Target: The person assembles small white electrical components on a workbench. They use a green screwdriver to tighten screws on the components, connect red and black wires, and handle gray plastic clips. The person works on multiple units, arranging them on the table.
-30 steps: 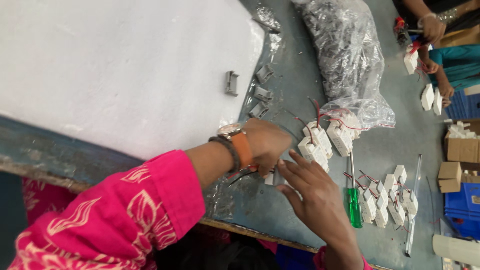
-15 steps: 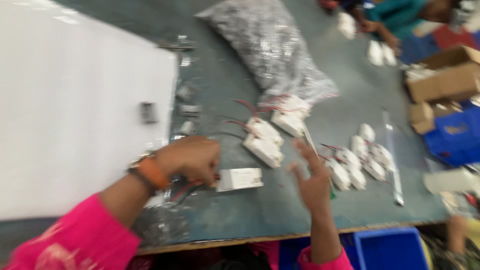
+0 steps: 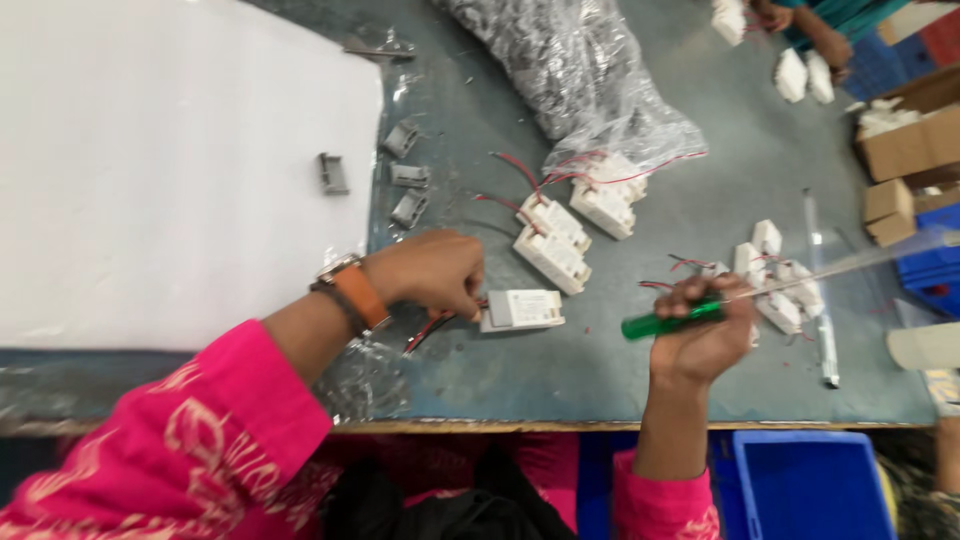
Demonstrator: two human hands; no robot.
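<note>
- Up at twelve o'clock of the head view, a crinkled clear plastic bag of small grey metal parts (image 3: 590,75) lies on the grey-green metal tabletop (image 3: 700,180), its mouth spilling toward the middle.
- At nine to eleven o'clock a large white sheet (image 3: 170,160) covers the table; one small grey metal clip (image 3: 333,173) rests on it, and three more grey clips (image 3: 405,175) lie just off its right edge.
- At three o'clock, open brown cardboard boxes (image 3: 905,145) stand by the table edge, one holding white parts.
- At five o'clock, below the table edge, sits a blue plastic bin (image 3: 810,485).
- At one o'clock another person's hand (image 3: 830,45) rests near two white blocks.
- Near centre, a white rectangular plastic module with a pale label and red and black wires (image 3: 520,309) lies flat on the table.
- Left hand (image 3: 435,272), with an orange-strapped watch (image 3: 350,295) at the wrist, sits at nine o'clock of that module, fingers pinched shut on its wires, touching its left end.
- Right hand (image 3: 705,335), at three o'clock of the module and apart from it, is fisted around a green-handled screwdriver with a clear shaft (image 3: 670,320), pointing toward two o'clock.
- Behind the module, at twelve to one o'clock, stands a cluster of similar white modules with red wires (image 3: 575,225); smaller white parts (image 3: 775,280) lie beyond the right hand.
</note>
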